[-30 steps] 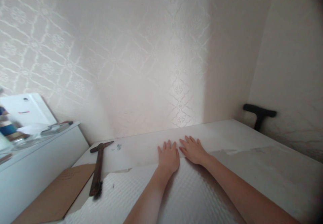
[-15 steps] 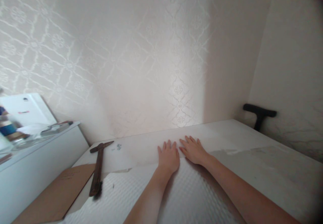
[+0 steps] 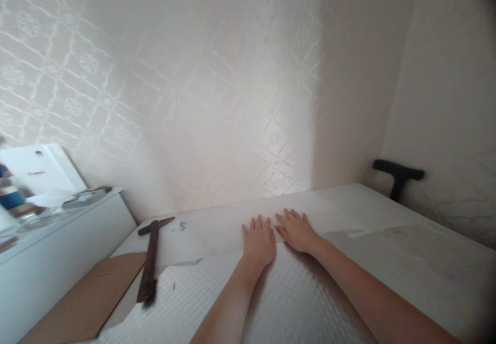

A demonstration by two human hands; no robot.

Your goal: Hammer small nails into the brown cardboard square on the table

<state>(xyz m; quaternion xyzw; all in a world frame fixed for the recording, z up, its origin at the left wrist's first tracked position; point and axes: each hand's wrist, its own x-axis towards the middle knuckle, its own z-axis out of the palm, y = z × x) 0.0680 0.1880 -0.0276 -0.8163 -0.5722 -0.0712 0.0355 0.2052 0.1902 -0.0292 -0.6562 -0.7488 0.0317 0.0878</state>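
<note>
My left hand (image 3: 259, 241) lies palm down with its fingers spread, at the far edge of a white quilted-textured sheet (image 3: 201, 287) on the table. Beside it, my right hand (image 3: 297, 231) rests the same way, fingers apart, on the smooth white tabletop (image 3: 228, 228). Neither hand holds anything. To the left is a hammer (image 3: 152, 256) with a wooden handle and a dark pointed head, its head toward the wall. Close to the hammer head sits a little group of small dark pieces (image 3: 183, 226), too small to name. A single small dark bit (image 3: 174, 286) is on the sheet.
Brown cardboard (image 3: 93, 295) lies at the left, partly beside the hammer handle. A white cabinet (image 3: 77, 235) with a white box (image 3: 41, 168) and clutter stands further left. Patterned wallpaper (image 3: 217, 101) rises behind the table. A black T-shaped handle (image 3: 399, 172) stands at the right corner.
</note>
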